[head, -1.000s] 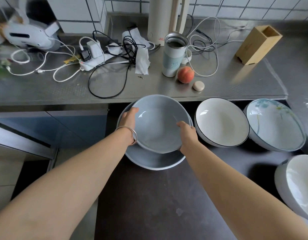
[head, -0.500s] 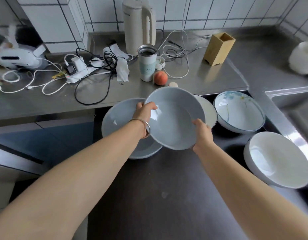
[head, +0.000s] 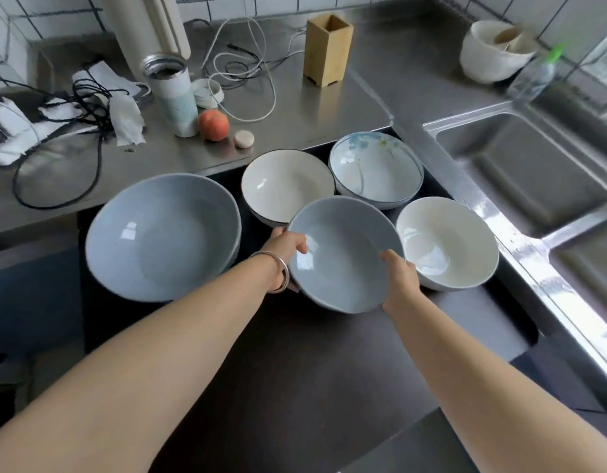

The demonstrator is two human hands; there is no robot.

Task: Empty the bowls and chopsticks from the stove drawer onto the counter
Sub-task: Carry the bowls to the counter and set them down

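Note:
Both hands hold a grey-blue bowl (head: 343, 257) above the dark drawer surface (head: 295, 370). My left hand (head: 285, 247) grips its left rim and my right hand (head: 399, 279) grips its right rim. A larger grey-blue bowl (head: 162, 237) sits at the left of the drawer. Behind the held bowl stand a white bowl with a dark rim (head: 285, 186) and a bowl with a blue flower pattern (head: 375, 169). A plain white bowl (head: 447, 242) is just right of the held one. No chopsticks are visible.
The steel counter (head: 329, 110) behind the drawer carries a wooden holder (head: 327, 49), a tumbler (head: 172, 93), a peach (head: 213, 124), cables and tissues. A steel sink (head: 527, 172) lies to the right, with a white pot (head: 493, 56) beyond it.
I lifted the smaller grey-blue bowl out of the larger one and carried it to the right. The view has swung right toward the sink.

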